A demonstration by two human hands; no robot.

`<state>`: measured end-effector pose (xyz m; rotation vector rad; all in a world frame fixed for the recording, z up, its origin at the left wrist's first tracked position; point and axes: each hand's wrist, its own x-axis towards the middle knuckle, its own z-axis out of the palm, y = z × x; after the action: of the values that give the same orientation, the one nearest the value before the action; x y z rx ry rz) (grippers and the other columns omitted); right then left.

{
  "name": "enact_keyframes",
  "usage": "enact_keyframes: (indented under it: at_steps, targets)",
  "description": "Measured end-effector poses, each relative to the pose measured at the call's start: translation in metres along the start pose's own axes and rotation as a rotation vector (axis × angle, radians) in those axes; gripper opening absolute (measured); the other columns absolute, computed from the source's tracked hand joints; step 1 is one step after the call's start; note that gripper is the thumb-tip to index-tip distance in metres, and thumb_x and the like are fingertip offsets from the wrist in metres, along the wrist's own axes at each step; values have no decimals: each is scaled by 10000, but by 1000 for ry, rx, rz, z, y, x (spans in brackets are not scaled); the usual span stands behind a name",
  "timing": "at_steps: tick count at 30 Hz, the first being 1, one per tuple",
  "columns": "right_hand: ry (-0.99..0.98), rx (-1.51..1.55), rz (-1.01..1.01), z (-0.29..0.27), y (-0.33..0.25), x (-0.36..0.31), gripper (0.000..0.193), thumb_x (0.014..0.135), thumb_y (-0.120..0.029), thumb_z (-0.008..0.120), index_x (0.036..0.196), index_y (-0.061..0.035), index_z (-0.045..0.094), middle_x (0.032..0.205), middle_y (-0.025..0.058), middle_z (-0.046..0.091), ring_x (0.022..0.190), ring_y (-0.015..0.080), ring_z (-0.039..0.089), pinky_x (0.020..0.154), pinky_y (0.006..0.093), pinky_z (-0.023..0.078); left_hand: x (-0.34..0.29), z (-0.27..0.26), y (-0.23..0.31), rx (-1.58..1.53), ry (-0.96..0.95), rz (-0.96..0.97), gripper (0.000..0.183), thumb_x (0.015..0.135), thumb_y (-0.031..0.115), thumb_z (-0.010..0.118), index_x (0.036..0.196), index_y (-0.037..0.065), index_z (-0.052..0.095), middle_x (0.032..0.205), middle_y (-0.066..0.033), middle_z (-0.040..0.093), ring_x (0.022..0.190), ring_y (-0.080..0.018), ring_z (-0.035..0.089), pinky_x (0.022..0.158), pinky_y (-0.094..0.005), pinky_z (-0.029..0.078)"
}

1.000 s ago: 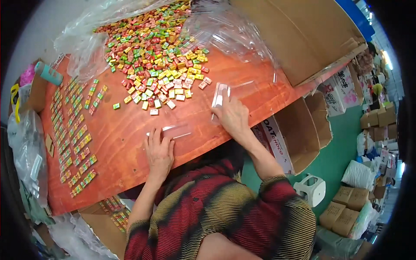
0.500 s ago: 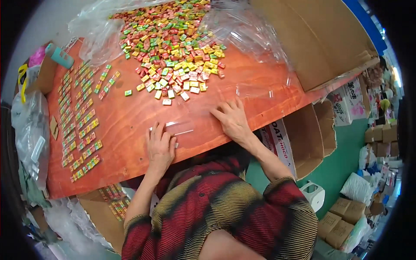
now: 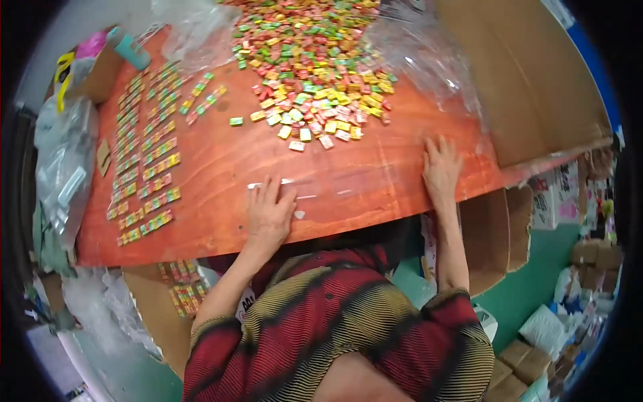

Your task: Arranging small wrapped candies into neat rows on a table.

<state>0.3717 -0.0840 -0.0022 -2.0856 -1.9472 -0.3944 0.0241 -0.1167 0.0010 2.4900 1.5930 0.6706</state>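
Observation:
My left hand (image 3: 270,213) rests palm down near the table's front edge, fingers stretched out over a clear plastic piece (image 3: 325,193). That piece lies flat and its outline is hard to make out. Farther right, my right hand (image 3: 442,169) reaches over the tabletop with its fingers apart, slightly smeared by motion, and nothing shows in it. Beyond both hands spreads a large heap of small wrapped candies (image 3: 315,87) in red, yellow and green. One green candy (image 3: 236,121) lies apart to the heap's left.
Rows of grouped candies (image 3: 159,167) line the left of the red table (image 3: 214,167). Crumpled clear plastic (image 3: 429,57) borders the heap. A large cardboard box (image 3: 536,80) stands at the right. Below the front edge are an open carton (image 3: 485,241) and a box holding candy rows (image 3: 157,295).
My right hand has moved right, away from the clear plastic piece. My left hand remains by that piece. The whole view has shifted, so the table sits farther right and higher.

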Motion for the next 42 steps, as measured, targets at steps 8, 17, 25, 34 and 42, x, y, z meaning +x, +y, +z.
enact_keyframes:
  at_steps: [8,17,25,34,42]
  targets:
    - [-231,362,-442,-15,-83,-27,454,770,-95,547,1218,-108,473,1252,162,431,1208,359,351,988,521,252,3,3,7,-85,22,-48,240,823,169,538,1029,46,550,1228,-202,433,1198,-371,368,978,-540,253]
    - [-224,260,-304,-37,-98,23,407,738,-42,501,1143,-70,518,1099,162,528,916,319,559,771,392,456,112,20,-83,30,34,-320,410,865,243,475,1231,65,425,1346,-224,301,1239,-417,280,999,-523,241]
    - [-213,478,-459,4,-176,29,296,765,-99,559,1057,-55,535,982,142,509,821,304,520,687,394,439,81,32,-52,-36,13,-155,406,848,178,517,1238,84,450,1315,-234,352,1241,-414,287,1016,-477,246]
    - [-221,677,-395,-37,-153,-7,187,784,-96,573,965,-49,577,965,137,531,869,300,536,725,365,451,28,-8,-9,-8,132,-90,441,806,180,547,1209,29,449,1261,-231,384,1191,-402,342,981,-531,245]
    - [-205,708,-457,-22,-167,2,199,776,-109,591,967,-59,573,920,127,534,845,288,544,694,362,457,-7,7,3,-80,80,7,328,786,135,591,1086,22,524,1181,-213,452,1138,-376,408,930,-482,328]
